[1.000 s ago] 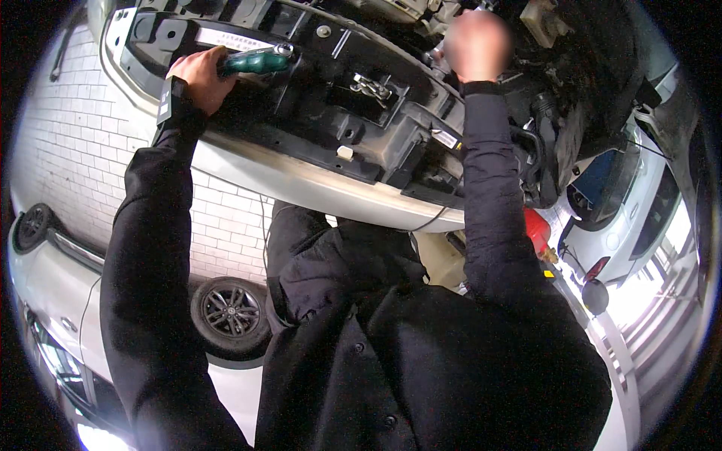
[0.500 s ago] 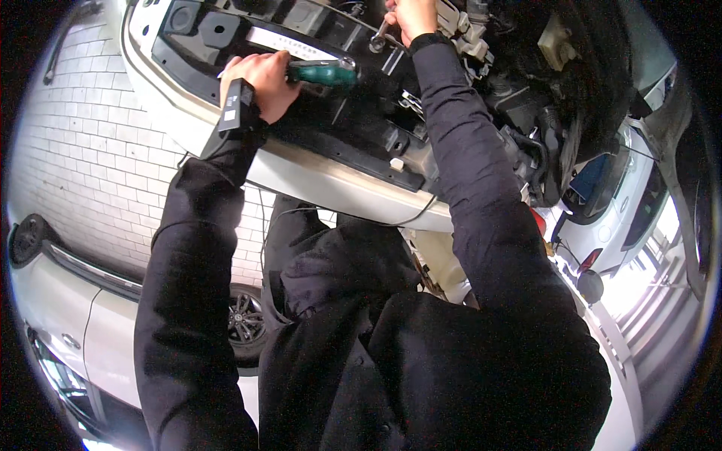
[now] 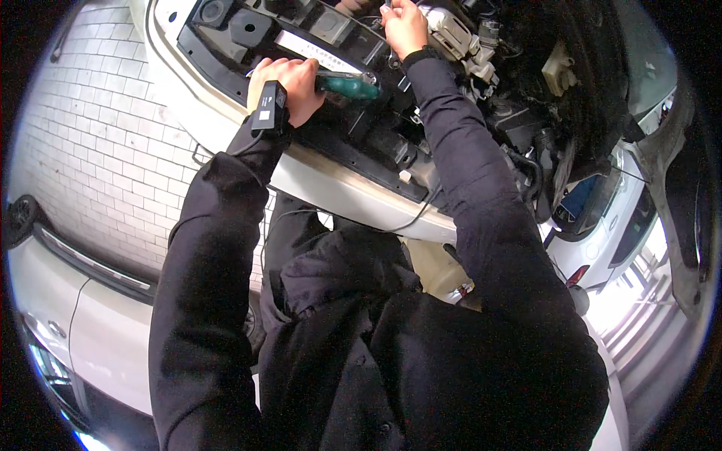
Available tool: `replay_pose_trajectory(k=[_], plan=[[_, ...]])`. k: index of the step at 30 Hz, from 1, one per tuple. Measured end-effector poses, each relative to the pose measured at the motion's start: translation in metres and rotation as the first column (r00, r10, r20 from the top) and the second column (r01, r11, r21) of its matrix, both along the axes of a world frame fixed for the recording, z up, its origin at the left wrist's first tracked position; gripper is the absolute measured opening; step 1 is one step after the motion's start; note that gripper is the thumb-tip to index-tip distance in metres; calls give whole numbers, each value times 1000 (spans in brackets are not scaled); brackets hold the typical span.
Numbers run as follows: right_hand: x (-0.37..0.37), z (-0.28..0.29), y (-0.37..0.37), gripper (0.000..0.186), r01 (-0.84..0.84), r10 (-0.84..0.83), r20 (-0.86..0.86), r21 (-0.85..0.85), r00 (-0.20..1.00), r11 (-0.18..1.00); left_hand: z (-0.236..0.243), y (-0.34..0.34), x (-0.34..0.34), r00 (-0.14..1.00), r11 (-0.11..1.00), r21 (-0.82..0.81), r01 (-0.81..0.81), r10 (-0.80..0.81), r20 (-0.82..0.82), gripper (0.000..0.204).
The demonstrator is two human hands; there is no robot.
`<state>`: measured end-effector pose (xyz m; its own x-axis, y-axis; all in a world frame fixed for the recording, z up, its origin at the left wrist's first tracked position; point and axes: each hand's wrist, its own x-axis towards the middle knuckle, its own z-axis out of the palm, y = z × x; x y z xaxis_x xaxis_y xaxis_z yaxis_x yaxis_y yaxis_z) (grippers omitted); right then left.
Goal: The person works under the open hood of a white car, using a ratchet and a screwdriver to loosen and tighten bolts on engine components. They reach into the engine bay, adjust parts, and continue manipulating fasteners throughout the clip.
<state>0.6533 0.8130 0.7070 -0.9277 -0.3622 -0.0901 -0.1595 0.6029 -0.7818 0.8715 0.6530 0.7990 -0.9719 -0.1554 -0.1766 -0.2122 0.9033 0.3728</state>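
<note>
My left hand (image 3: 284,89) is closed round a green-handled tool (image 3: 352,88), probably a screwdriver. A slim metal piece lies along the handle's upper side, its rounded end near the handle's end. The tool is over the black plastic cover (image 3: 342,143) at the front of a white car's engine bay. Farther away, my right hand (image 3: 406,31) has its fingers bent and pinched at the engine bay's upper part. A small dark metal part shows at its fingertips, mostly cut off by the picture's top edge, so I cannot tell its kind.
The white bumper edge (image 3: 361,197) runs between my body and the engine bay. Engine parts and hoses (image 3: 526,124) crowd the right. A pale printed label (image 3: 312,49) is on the cover. One white car (image 3: 113,323) stands at lower left, another (image 3: 613,218) at right.
The view has shifted, so the car front and my left hand appear farther right. My right hand's wrench-like metal tool, visible before with its ring end, is now largely out of sight.
</note>
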Motion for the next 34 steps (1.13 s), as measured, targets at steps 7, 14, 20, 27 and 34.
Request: replay_pose_trajectory(k=[7, 14, 20, 27, 34], plan=[[-5, -1, 25, 15, 362, -322, 205, -202, 924, 910, -2, 1, 1, 1000, 1000, 1, -17, 17, -1, 24], [-9, -28, 25, 19, 284, -283, 20, -114, 959, 952, -4, 1, -2, 1000, 1000, -17, -1, 1, 19, 27], [9, 45, 35, 17, 180, -120, 205, -303, 971, 936, 14, 0, -1, 995, 1000, -19, 25, -23, 98, 29], [110, 223, 135, 10, 465, -203, 445, -624, 872, 628, 19, 2, 4, 997, 998, -61, 34, -30, 64, 32], [252, 292, 248, 12, 521, -502, 209, -572, 839, 633, 20, 1, 8, 999, 997, -58, 41, -40, 22, 38]])
